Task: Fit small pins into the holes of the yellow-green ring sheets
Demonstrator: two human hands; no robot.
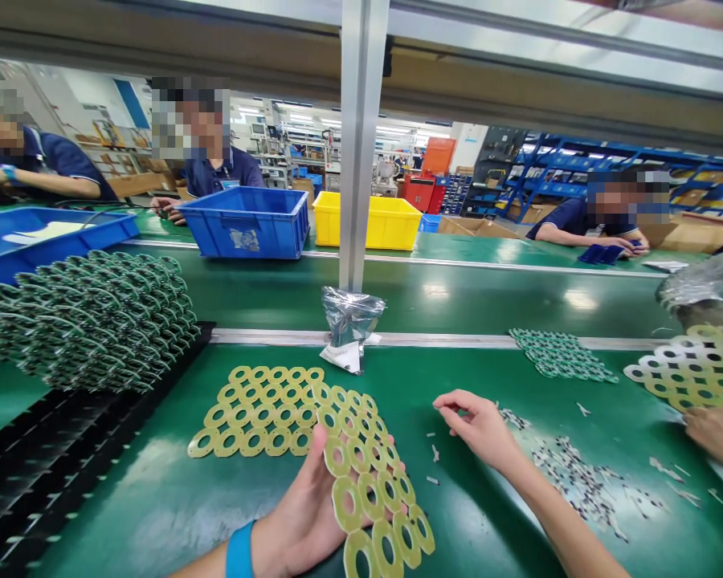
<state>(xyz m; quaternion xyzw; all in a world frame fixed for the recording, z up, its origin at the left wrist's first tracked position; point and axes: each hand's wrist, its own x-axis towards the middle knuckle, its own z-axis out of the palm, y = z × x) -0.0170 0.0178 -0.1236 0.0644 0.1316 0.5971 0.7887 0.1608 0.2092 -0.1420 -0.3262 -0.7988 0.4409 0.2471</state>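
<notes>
My left hand (304, 510), with a blue wristband, grips a yellow panel of joined rings (359, 499) by its left side. The thumb lies on the front and the fingers are behind it. The panel is tilted up off the bench. A second yellow ring panel (254, 427) lies flat to the left, partly overlapped in view by the held one. To the right, my right hand (479, 425) hovers over the green bench with thumb and fingertips pinched together; anything between them is too small to make out. Small white-and-dark parts (569, 474) are scattered beside the right forearm.
Green ring boards (96, 321) stand stacked in a black rack at left. A silver bag (349, 313) sits by the metal post (361, 160). Another person's hand (720, 437) holds a yellow panel at far right. Blue (247, 229) and yellow bins (391, 225) stand behind.
</notes>
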